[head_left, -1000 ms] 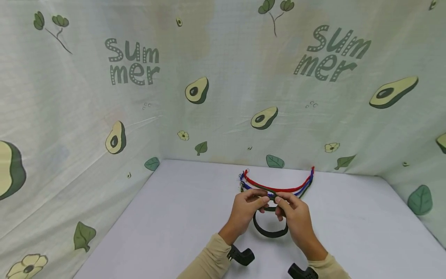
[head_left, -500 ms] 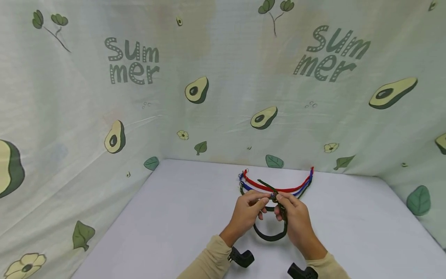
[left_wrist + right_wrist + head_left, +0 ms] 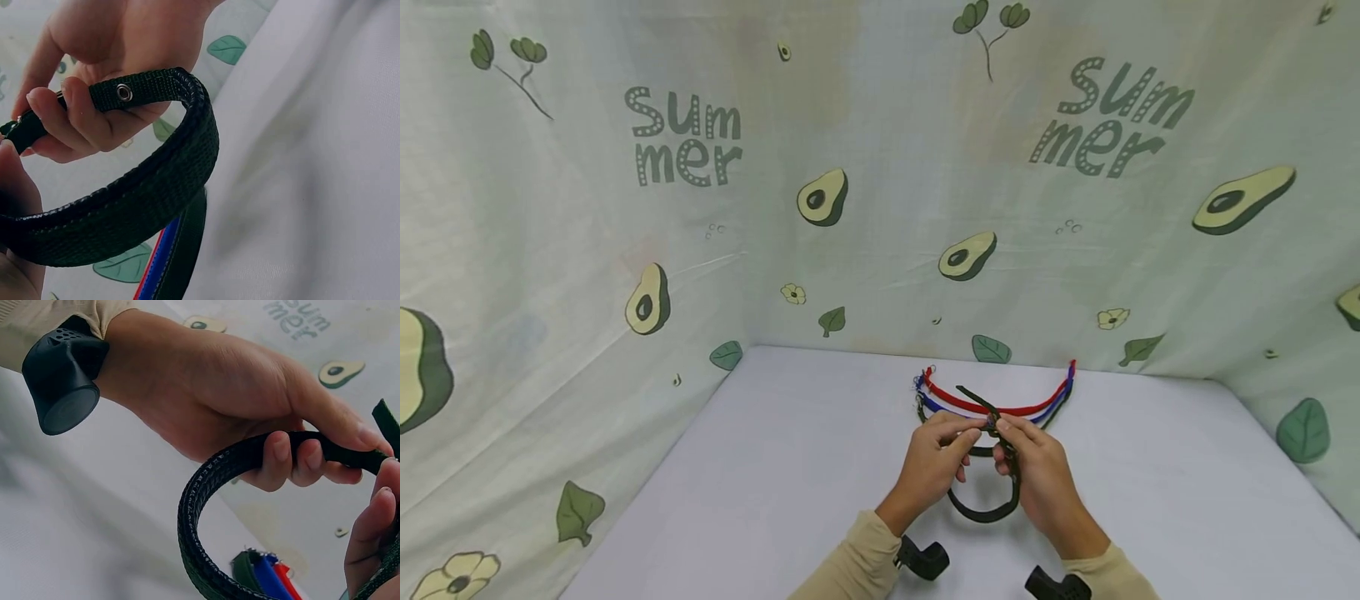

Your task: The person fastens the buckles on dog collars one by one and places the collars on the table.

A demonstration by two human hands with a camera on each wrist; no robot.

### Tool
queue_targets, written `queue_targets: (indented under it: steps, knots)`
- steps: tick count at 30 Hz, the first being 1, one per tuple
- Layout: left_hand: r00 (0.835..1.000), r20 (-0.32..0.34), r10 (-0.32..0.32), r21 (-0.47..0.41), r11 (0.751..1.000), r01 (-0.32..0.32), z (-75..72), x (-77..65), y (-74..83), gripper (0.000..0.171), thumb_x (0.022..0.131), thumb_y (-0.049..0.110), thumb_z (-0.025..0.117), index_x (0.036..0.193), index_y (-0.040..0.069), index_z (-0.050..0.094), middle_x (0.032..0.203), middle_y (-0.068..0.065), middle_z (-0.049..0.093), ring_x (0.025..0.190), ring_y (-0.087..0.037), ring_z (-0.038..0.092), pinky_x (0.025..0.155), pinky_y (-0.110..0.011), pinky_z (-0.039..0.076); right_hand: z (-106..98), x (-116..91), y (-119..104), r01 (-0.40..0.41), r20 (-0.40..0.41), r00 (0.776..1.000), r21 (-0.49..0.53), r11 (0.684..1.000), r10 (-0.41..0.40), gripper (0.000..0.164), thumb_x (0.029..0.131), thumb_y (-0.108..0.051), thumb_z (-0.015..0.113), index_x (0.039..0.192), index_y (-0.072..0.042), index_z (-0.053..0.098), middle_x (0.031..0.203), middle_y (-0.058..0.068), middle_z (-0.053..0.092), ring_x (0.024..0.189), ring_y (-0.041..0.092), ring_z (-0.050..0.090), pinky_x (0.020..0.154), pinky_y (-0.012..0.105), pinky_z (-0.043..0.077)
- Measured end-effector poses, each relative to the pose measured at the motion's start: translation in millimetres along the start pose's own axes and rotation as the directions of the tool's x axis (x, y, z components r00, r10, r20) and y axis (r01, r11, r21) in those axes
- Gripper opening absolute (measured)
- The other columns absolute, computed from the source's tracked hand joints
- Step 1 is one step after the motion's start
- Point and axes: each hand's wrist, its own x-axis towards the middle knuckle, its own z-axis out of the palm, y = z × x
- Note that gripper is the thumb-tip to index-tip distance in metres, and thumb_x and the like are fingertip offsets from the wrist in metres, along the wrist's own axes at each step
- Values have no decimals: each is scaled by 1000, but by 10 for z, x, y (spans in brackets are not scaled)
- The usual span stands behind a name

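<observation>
A dark green webbing collar [image 3: 985,515] with metal eyelets hangs as a loop between both hands above the table. My left hand [image 3: 931,457] grips one side; in the right wrist view its fingers [image 3: 281,450] curl round the band. My right hand [image 3: 1033,479] pinches the strap near a small fastening whose details are hidden by fingertips. From between the fingertips the collar's narrow tail [image 3: 973,398] points up and away. The left wrist view shows an eyelet [image 3: 124,92] on the strap beside the right hand's curled fingers.
Behind the hands, a red collar [image 3: 970,407], a blue collar [image 3: 936,403] and a dark green one [image 3: 1060,404] lie in nested curves on the white table [image 3: 820,450]. Metal rings show at their left ends. A printed curtain [image 3: 880,250] surrounds the table.
The collar's tail now sticks up beyond the fingertips; a second ago it lay along the left fingers. The loop hangs slightly lower. Both hands have hardly moved.
</observation>
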Motion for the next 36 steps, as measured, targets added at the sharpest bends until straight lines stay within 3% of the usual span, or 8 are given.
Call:
queue_targets:
  steps: [6,14,21,28,36]
  knots:
    - [1000,15,18,28,999,-18,-13,24,3,25,99,29,66,119,19,76,93,1,57,53,-6,54,45,-30,53,-22,13,3,12,7,1000,14,1000,-12,29,100,-27,64,118,-4,64,80,7,58,69,17,53,63,27,48]
    - [1000,6,25,39,999,-25,5,27,37,23,98,27,67,118,19,76,97,1,58,59,-7,55,44,-30,53,-43,20,-14,37,37,999,20,999,-38,37,100,-27,65,124,0,61,80,7,59,73,16,55,67,27,50]
    - [1000,8,9,40,999,-10,5,24,50,24,99,27,66,119,21,76,95,1,57,59,-7,57,45,-30,54,-65,35,-12,93,59,994,21,995,-95,26,98,-26,67,116,-8,70,78,5,60,71,15,56,65,27,50]
    - [1000,9,5,51,999,-5,-1,16,47,23,100,26,64,119,22,75,95,1,57,58,-15,60,44,-30,53,-90,47,-9,166,103,982,-48,985,-161,38,98,-23,67,126,2,64,86,5,63,71,14,58,65,26,53]
    - [1000,8,28,66,997,-28,-22,24,65,22,101,26,63,119,21,75,95,1,56,58,-30,62,43,-30,52,-95,39,-12,308,174,941,-76,948,-292,41,98,-12,66,131,12,57,92,8,64,67,13,59,60,25,54]
